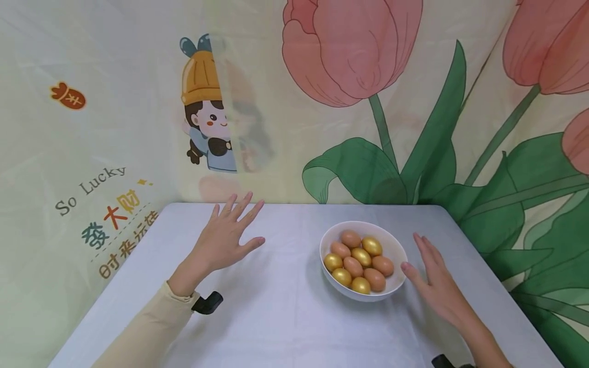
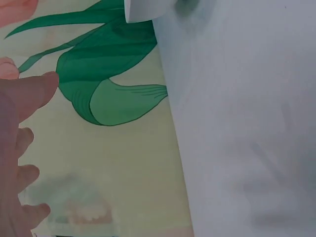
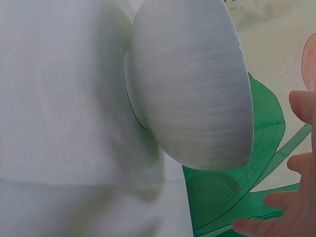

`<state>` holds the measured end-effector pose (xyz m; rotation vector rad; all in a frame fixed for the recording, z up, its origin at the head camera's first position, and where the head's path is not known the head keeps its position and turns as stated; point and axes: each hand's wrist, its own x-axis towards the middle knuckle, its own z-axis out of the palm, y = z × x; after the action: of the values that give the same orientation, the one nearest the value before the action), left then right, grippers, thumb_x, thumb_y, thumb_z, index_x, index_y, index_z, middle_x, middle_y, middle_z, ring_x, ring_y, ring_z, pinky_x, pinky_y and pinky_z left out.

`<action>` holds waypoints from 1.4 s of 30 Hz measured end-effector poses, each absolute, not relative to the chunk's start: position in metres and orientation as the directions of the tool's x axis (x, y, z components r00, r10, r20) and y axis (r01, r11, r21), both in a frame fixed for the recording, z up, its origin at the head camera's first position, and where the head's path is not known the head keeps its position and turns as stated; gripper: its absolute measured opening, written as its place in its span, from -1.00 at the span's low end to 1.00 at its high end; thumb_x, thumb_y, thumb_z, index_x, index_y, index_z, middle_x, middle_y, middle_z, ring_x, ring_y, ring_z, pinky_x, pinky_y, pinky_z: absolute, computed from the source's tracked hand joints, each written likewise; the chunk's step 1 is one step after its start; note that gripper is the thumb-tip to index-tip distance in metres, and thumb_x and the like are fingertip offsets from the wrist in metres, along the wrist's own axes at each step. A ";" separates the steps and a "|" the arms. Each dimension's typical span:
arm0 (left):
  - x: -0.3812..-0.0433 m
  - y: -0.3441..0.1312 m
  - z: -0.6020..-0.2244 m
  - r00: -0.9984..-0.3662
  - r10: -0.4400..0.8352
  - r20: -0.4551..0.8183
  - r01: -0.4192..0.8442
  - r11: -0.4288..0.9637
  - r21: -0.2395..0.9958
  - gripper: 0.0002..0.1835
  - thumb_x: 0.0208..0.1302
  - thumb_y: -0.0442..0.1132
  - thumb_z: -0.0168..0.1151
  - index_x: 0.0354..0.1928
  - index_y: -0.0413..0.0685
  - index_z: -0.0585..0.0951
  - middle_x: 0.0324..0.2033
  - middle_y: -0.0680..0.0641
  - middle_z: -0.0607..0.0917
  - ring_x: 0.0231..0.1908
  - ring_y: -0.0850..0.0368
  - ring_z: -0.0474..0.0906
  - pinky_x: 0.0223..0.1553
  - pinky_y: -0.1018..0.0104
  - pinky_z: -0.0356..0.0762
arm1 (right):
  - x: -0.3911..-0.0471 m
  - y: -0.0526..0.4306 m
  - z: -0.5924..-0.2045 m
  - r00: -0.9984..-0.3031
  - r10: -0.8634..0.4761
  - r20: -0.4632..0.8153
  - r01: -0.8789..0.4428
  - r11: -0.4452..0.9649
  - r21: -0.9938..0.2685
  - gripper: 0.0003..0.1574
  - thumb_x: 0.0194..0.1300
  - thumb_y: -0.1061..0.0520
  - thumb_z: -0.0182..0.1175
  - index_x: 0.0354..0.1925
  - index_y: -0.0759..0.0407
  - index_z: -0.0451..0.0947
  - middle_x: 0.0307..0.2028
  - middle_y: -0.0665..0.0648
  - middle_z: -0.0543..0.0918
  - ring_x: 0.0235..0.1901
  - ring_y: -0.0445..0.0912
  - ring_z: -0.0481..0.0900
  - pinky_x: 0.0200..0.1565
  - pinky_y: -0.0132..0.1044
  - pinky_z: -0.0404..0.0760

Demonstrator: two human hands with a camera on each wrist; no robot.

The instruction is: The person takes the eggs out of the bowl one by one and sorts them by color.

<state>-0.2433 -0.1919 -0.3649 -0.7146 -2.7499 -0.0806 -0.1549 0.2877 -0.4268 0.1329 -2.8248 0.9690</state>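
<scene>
A white bowl [image 1: 329, 278] filled with several brown eggs [image 1: 353, 267] and gold eggs [image 1: 361, 257] stands on the table, right of the middle. Just beyond its right side is my right hand [image 1: 434, 283], fingers straight and thumb near the rim, holding nothing. The right wrist view shows the outside of the bowl [image 3: 192, 89] and its foot, with the fingertips at the right edge. My left hand [image 1: 226, 239] hovers over the left half of the table, its fingers spread wide and nothing in it. In the left wrist view, part of the bowl [image 2: 148, 9] shows at the top.
A white cloth covers the table [image 1: 276, 327]. Its far edge meets a backdrop printed with tulips [image 1: 354, 51], leaves and a cartoon figure [image 1: 207, 112]. Black wrist mounts [image 1: 208, 303] sit at both wrists.
</scene>
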 end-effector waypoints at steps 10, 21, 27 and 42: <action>-0.251 -0.156 -0.369 -0.802 0.497 0.330 0.549 0.832 0.082 -0.09 0.48 0.29 0.22 0.71 0.20 0.12 0.68 -0.12 0.10 0.60 -0.37 0.09 0.49 -0.46 0.14 | -0.154 0.282 -0.426 -0.988 -0.022 0.153 -0.119 0.740 -0.662 0.04 0.66 -0.24 0.00 0.74 0.05 -0.31 0.65 0.50 -0.14 0.47 0.56 0.12 0.19 0.66 0.35; -0.255 -0.129 -0.376 -0.826 0.470 0.311 0.549 0.796 0.256 -0.11 0.49 0.25 0.23 0.71 0.27 0.09 0.68 -0.08 0.12 0.60 -0.24 0.14 0.42 -0.32 0.39 | -0.153 0.277 -0.426 -0.995 -0.018 0.098 -0.083 0.685 -0.724 0.02 0.69 -0.23 -0.05 0.74 0.05 -0.34 0.64 0.51 -0.14 0.45 0.59 0.19 0.18 0.55 0.49; -0.253 -0.113 -0.374 -0.837 0.460 0.295 0.545 0.745 0.385 -0.13 0.48 0.22 0.25 0.70 0.28 0.14 0.67 -0.06 0.14 0.59 -0.26 0.16 0.38 -0.38 0.41 | -0.154 0.272 -0.428 -1.000 -0.001 0.019 -0.015 0.634 -0.773 0.05 0.68 -0.31 -0.11 0.74 0.05 -0.38 0.66 0.49 -0.17 0.48 0.53 0.20 0.23 0.49 0.50; -0.257 -0.070 -0.374 -0.799 0.507 0.324 0.599 0.618 0.509 -0.17 0.47 0.12 0.31 0.67 0.20 0.23 0.59 -0.02 0.31 0.56 -0.09 0.25 0.50 -0.18 0.33 | -0.154 0.264 -0.434 -0.998 -0.012 -0.058 0.042 0.540 -0.841 0.10 0.66 -0.35 -0.06 0.73 -0.03 -0.45 0.68 0.42 -0.20 0.50 0.49 0.22 0.27 0.26 0.60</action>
<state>-0.2572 -0.0700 -0.3737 -0.9256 -2.6903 -0.9286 -0.1545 0.2644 -0.4342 -0.0277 -2.8057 1.5350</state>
